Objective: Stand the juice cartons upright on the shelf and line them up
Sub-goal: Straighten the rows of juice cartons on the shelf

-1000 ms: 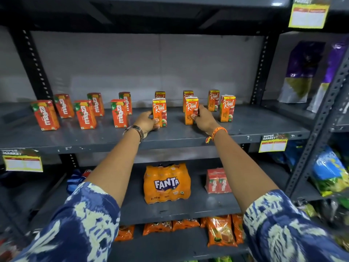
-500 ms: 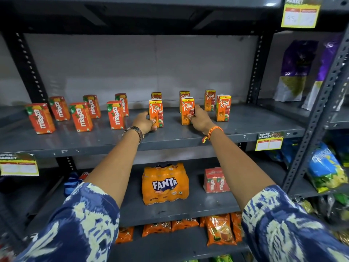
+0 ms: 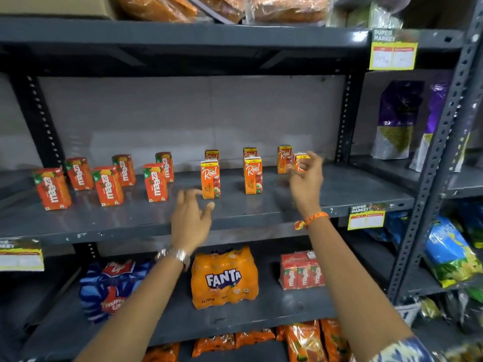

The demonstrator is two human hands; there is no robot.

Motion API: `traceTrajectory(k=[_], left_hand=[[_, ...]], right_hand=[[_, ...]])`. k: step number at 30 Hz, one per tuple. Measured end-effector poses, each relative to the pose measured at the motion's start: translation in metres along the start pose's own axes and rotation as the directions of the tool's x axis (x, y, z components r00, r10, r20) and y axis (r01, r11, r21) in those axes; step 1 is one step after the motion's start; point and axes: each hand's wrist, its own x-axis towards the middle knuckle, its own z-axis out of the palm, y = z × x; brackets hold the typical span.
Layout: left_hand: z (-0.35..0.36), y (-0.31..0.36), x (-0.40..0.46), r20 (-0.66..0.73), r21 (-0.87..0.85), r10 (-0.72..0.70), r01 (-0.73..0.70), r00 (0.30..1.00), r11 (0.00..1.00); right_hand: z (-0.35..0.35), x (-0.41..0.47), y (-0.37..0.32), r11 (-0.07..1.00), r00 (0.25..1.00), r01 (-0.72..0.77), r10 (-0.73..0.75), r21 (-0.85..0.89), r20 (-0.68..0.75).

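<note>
The grey shelf (image 3: 261, 212) carries all the juice cartons, and every one I can see stands upright: six Maaza cartons (image 3: 108, 185) on the left, Real cartons (image 3: 210, 178) in the middle and right, in two loose rows. The rows are not straight, so the lining up is, I judge, not finished.

The right hand (image 3: 304, 178) is at the front right Real carton (image 3: 300, 162). Its fingers (image 3: 312, 159) curl around it, but motion blur hides whether they grip it. The carton is light and narrow; a quick pull could tip it against the back carton (image 3: 284, 159) just beside it.

The left hand (image 3: 192, 220) hovers open and empty near the shelf edge. A careless sweep could knock over the nearest Real carton.
</note>
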Motion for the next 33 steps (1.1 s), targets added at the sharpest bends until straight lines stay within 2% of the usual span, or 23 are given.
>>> traceTrajectory(k=[2, 5, 9, 11, 14, 19, 23, 26, 29, 33], left_hand=[[0.013, 0.003, -0.027, 0.026, 0.103, 0.175, -0.176, 0.984, 0.979], [0.031, 0.004, -0.043, 0.054, 0.372, 0.299, -0.298, 0.953, 0.879], [0.043, -0.002, -0.054, 0.058, 0.438, 0.311, -0.304, 0.949, 0.846], [0.043, -0.007, -0.053, 0.062, 0.441, 0.312, -0.306, 0.948, 0.844], [0.039, -0.001, -0.052, 0.056, 0.439, 0.301, -0.294, 0.952, 0.849], [0.023, 0.032, -0.031, 0.041, 0.315, 0.200, -0.203, 0.979, 0.927], [0.033, 0.069, 0.009, 0.203, 0.157, 0.128, -0.161, 0.971, 0.974], [0.053, 0.093, 0.045, 0.325, 0.124, -0.040, 0.000, 0.945, 0.992], [0.077, 0.091, 0.076, 0.390, 0.032, -0.180, 0.182, 0.903, 0.983], [0.092, 0.087, 0.084, 0.368, -0.096, -0.231, 0.284, 0.901, 0.954]], right_hand=[[-0.021, 0.014, 0.011, 0.999, 0.995, -0.043, 0.040, -0.027, -0.095], [-0.033, 0.043, 0.027, 0.978, 0.989, -0.149, 0.146, -0.146, -0.025], [-0.033, 0.066, 0.037, 0.922, 0.909, -0.280, 0.345, -0.269, 0.235], [-0.032, 0.071, 0.043, 0.917, 0.866, -0.270, 0.365, -0.294, 0.343], [-0.032, 0.075, 0.053, 0.916, 0.853, -0.233, 0.354, -0.326, 0.384], [-0.038, 0.072, 0.049, 0.913, 0.863, -0.175, 0.323, -0.369, 0.390], [-0.039, 0.070, 0.047, 0.906, 0.862, -0.150, 0.315, -0.395, 0.396], [-0.043, 0.063, 0.038, 0.898, 0.862, -0.112, 0.301, -0.426, 0.407], [-0.045, 0.058, 0.032, 0.883, 0.868, -0.090, 0.297, -0.461, 0.399], [-0.045, 0.057, 0.031, 0.883, 0.875, -0.092, 0.293, -0.461, 0.386]])
